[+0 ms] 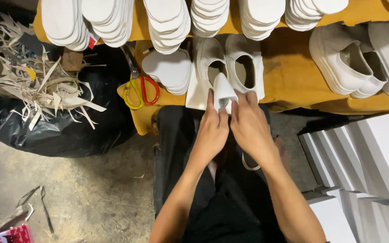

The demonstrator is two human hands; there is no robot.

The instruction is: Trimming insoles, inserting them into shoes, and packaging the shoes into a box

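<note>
My left hand (212, 130) and my right hand (250, 123) meet at the table's near edge, both pinching a folded piece of white paper (223, 91). The paper's tip points up between a pair of white slip-on shoes (226, 67) that lie side by side on a white sheet. My black-trousered lap is below the hands.
Stacks of white insoles (167, 22) line the back of the yellow-covered table (293, 76). Scissors with red and yellow handles (139, 87) lie left of the shoes. More white shoes (356, 58) sit at right. White boxes (365, 162) stand lower right. A black bag with paper scraps (46, 103) is left.
</note>
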